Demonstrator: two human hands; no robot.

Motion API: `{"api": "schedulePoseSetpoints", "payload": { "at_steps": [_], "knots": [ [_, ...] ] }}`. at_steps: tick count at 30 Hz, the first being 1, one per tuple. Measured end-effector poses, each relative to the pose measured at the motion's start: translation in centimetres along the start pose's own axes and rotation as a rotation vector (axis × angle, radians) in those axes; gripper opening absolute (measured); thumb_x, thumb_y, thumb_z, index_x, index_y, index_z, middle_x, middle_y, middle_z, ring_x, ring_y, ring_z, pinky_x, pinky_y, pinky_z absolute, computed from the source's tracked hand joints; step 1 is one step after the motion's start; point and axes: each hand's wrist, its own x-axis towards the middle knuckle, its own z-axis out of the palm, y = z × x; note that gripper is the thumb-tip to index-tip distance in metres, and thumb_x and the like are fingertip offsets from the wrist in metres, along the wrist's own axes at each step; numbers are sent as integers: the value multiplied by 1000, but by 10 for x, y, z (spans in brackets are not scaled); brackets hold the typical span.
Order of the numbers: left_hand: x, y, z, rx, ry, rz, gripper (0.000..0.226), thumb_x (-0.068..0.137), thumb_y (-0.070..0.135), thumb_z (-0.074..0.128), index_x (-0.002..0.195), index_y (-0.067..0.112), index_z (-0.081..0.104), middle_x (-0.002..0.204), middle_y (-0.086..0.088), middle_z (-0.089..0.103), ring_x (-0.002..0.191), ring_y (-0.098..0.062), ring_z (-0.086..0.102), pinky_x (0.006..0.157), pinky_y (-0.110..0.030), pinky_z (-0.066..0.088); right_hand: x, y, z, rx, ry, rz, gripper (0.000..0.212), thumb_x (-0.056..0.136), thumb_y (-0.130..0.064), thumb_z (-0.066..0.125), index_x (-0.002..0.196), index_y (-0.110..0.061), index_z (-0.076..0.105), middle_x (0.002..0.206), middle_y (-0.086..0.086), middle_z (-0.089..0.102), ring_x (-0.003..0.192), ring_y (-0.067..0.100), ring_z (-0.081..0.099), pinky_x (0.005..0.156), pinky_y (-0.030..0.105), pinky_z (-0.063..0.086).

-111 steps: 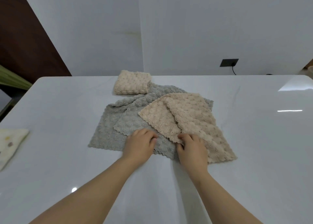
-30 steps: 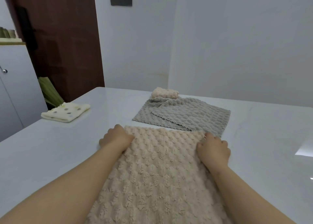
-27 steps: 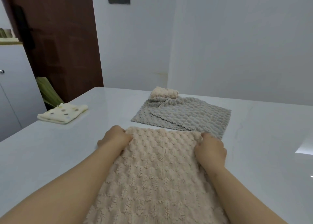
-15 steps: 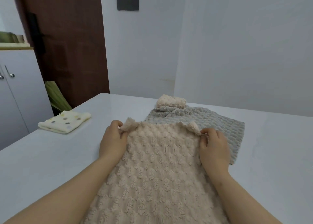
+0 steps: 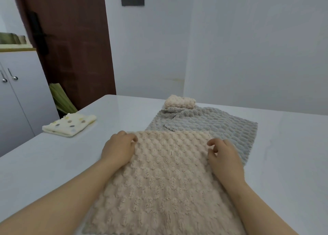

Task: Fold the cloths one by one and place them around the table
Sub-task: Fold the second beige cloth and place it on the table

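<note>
A beige bubble-textured cloth [image 5: 165, 178] lies flat on the white table [image 5: 58, 156] right in front of me. My left hand [image 5: 119, 149] sits on its far left corner, with the fingers curled over the edge. Over the far right edge, my right hand [image 5: 224, 157] has its fingers loosely apart and nothing between them. Behind the beige cloth lie overlapping grey cloths [image 5: 209, 124]. A folded beige cloth [image 5: 180, 102] rests at their far end. A folded cream cloth with dots [image 5: 69, 125] lies near the table's left edge.
A grey cabinet [image 5: 19, 96] stands to the left of the table, beside a dark brown door [image 5: 71, 39]. Green material [image 5: 60, 98] leans between them. White walls close off the back.
The beige cloth was drawn off the grey pile towards me. Half a second ago both hands held its far corners raised; now the far edge lies flat and my right fingers have let go.
</note>
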Motion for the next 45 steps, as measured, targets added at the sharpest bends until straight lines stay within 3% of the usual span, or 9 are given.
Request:
{"api": "schedulePoseSetpoints", "payload": {
  "at_steps": [5,12,18,21,24,30,34,40,45],
  "knots": [
    [-59,-3,-11,-207,-19,252,12,90,21,52,89,31,59,87,14,48,80,-4,48,70,-12,36,-34,3,-19,81,-142,-98,17,89,-11,51,89,-28,52,83,-12,47,69,-1,44,59,12,32],
    [-122,-30,-27,-380,-68,340,2,73,44,56,72,44,55,84,14,60,89,-2,54,73,-11,43,-82,2,-49,138,-218,-120,26,82,-9,59,71,-31,51,76,-8,59,75,9,54,68,19,41],
    [-155,-50,-47,-309,-312,418,49,40,89,51,86,73,48,105,45,47,110,30,31,86,7,25,-113,1,-75,151,-415,-254,21,58,-50,71,70,-39,59,85,-16,62,90,0,51,78,13,39],
    [-156,-51,-49,-263,-268,457,65,45,97,28,89,61,60,99,64,35,105,39,25,87,9,24,-120,5,-77,77,-471,-291,25,52,-61,62,72,-48,56,98,-34,53,104,-8,45,86,7,32],
    [-155,-53,-44,-201,-176,498,82,56,90,31,102,33,68,94,53,50,109,23,40,92,1,31,-122,5,-75,50,-408,-310,13,73,-32,71,79,-41,63,95,-36,51,104,-1,50,85,5,32],
    [-154,-42,-36,-59,23,434,18,89,25,48,99,19,62,90,7,66,83,-9,59,66,-12,37,-122,4,-72,-17,-305,-286,23,84,-8,55,100,-20,66,83,-27,50,91,6,50,76,4,35],
    [-154,-33,-34,-116,67,294,13,82,10,49,86,23,47,71,13,50,72,-13,51,59,-12,33,-120,6,-71,-27,-298,-190,26,83,-6,52,101,-21,62,94,-8,58,91,11,52,77,18,37],
    [-151,-34,-38,-319,-5,200,35,78,4,55,76,38,46,91,14,60,88,-9,58,74,-18,43,-122,5,-71,41,-276,-156,23,91,-13,50,106,-26,61,86,-15,55,87,9,51,74,18,32],
    [-156,-38,-45,-457,2,110,30,86,11,58,76,40,59,79,21,67,81,2,60,66,0,38,-124,7,-76,166,-273,-69,24,93,-17,47,85,-40,48,77,-15,61,77,8,56,65,12,37]
  ]
}}
